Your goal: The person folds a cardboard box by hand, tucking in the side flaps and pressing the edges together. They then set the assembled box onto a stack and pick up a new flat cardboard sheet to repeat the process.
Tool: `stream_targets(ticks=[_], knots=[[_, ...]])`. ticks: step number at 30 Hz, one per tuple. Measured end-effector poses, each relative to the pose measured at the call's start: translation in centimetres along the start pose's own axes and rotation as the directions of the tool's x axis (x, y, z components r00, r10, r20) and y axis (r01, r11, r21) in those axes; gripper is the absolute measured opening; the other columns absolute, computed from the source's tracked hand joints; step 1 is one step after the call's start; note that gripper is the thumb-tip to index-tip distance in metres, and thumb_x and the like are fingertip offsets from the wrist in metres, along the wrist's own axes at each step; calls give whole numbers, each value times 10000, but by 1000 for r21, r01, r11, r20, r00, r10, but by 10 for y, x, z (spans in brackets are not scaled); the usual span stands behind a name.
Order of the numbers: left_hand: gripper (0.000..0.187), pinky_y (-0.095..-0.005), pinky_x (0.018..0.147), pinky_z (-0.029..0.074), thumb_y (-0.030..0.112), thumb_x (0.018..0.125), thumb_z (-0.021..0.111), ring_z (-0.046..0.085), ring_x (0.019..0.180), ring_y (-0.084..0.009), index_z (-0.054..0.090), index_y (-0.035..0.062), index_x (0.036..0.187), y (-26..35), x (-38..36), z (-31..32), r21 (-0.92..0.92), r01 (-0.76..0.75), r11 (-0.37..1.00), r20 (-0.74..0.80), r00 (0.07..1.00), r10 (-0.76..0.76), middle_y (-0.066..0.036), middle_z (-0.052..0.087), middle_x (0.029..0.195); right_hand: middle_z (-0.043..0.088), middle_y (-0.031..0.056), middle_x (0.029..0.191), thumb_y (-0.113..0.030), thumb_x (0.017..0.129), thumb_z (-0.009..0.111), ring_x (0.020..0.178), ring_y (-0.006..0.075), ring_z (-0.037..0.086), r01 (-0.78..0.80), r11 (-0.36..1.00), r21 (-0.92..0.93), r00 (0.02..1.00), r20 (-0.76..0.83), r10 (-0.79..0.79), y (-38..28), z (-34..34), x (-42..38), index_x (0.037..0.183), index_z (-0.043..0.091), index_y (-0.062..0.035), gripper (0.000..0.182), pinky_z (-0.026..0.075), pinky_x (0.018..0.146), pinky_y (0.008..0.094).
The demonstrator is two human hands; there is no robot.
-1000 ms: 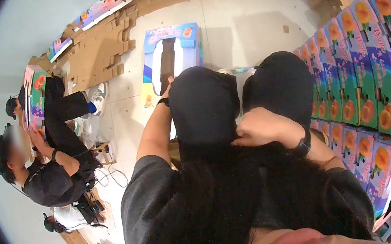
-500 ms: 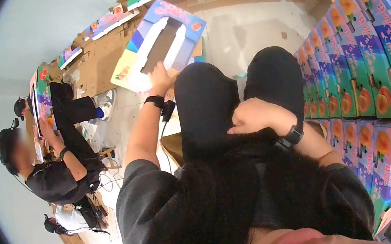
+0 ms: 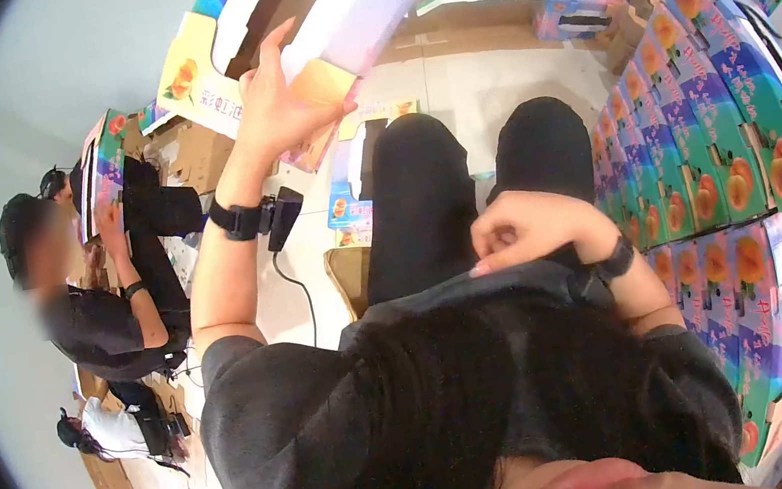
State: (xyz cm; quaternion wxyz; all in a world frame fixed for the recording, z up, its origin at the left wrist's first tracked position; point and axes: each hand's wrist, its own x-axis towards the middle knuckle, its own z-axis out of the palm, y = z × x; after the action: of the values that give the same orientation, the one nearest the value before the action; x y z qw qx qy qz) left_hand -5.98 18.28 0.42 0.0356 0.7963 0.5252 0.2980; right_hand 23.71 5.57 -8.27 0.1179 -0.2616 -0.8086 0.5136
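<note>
Raised box: the purple, blue and yellow printed cardboard box (image 3: 359, 32), with white strips along a long cut-out opening, is tilted above the floor, forward and to the left of the black-trousered knees (image 3: 420, 200).
Left hand: the left hand (image 3: 275, 110) grips the box's yellow near end, index finger stretched over the brown opening, thumb spread toward the corner.
Right hand: the right hand (image 3: 534, 223) lies loosely curled over the lap; nothing shows in it, though I cannot tell whether the tucked fingers hide anything.
Step in hand: by my judgement, a one-handed carry — the left hand alone appears to bear the box.
Next move: any shift of the box seems to call for a firm hold at that end and a steady wrist, since its far end looks unsupported.
Cut off: the top of the frame crops the raised box, so its far end and whatever lies beyond are unseen.
Hidden: the other left fingers are hard to trace; a second blue and purple printed box (image 3: 344, 186) on the floor is partly covered by the left knee.
Hard to read: the small printing on the raised box is only partly legible.
</note>
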Motion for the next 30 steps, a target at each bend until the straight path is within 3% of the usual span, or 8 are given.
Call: stream_targets(ticks=[3,7,12,15,16,20,27,30], knots=[[1178,-446,1122,339,383,575,934,515,1322,-353,330,37,1525,20,-20,-22,-6,-232,973,0,973,232,-194,486,1492,616,47,639,-235,848,803,580,155,570,127,976,-178,968,-191,-161,-36,0,-27,766,684,-55,231,431,539,303],[1259,-426,1112,328,386,562,930,457,1383,-321,265,45,1575,46,-51,-29,-12,-401,916,137,907,399,-199,421,1551,607,46,653,-144,821,799,612,205,553,224,854,-470,750,-476,-459,-77,-2,-62,747,703,-64,145,419,586,346],[1303,-423,1046,359,291,496,921,532,1287,-310,250,51,1588,78,-75,-30,-164,-505,848,381,760,526,-177,364,1603,646,68,732,-62,787,767,747,252,588,-67,809,-584,554,-696,-457,-81,-9,-87,795,720,-33,56,437,711,361],[1301,-421,1003,377,295,489,924,593,1157,-319,264,28,1578,81,-77,-17,-183,-492,851,567,655,500,-186,536,1453,687,100,897,-97,784,773,827,272,603,-219,700,-679,488,-698,-524,-72,-6,-81,839,721,-35,98,462,762,379],[1290,-420,1002,375,300,491,926,593,1151,-319,276,25,1571,79,-77,-12,-195,-505,841,586,627,512,-183,561,1415,670,133,1115,-188,800,774,997,309,615,-278,711,-645,546,-716,-436,-59,-2,-81,950,718,-45,214,480,871,419],[1227,-409,1014,361,318,505,934,593,1149,-314,338,24,1537,67,-75,12,-250,-507,825,658,536,528,-168,613,1328,604,158,1265,-316,830,756,1237,379,540,-368,601,-710,578,-681,-450,-24,11,-53,1107,682,-63,382,443,1013,470],[1108,-402,1052,339,354,532,929,580,1184,-302,434,50,1477,59,-73,20,-286,-470,835,681,514,522,-136,629,1304,622,183,1188,-351,854,730,1134,380,571,-428,651,-627,590,-740,-323,-30,18,-56,1082,660,-31,399,452,956,493],[1129,-441,1092,329,445,540,925,535,1244,-362,438,32,1471,59,-80,21,-237,-515,824,666,531,523,-194,575,1329,633,182,1147,-342,860,711,1085,380,578,-485,612,-625,611,-742,-275,-21,33,-53,1088,652,-23,396,440,938,476]])
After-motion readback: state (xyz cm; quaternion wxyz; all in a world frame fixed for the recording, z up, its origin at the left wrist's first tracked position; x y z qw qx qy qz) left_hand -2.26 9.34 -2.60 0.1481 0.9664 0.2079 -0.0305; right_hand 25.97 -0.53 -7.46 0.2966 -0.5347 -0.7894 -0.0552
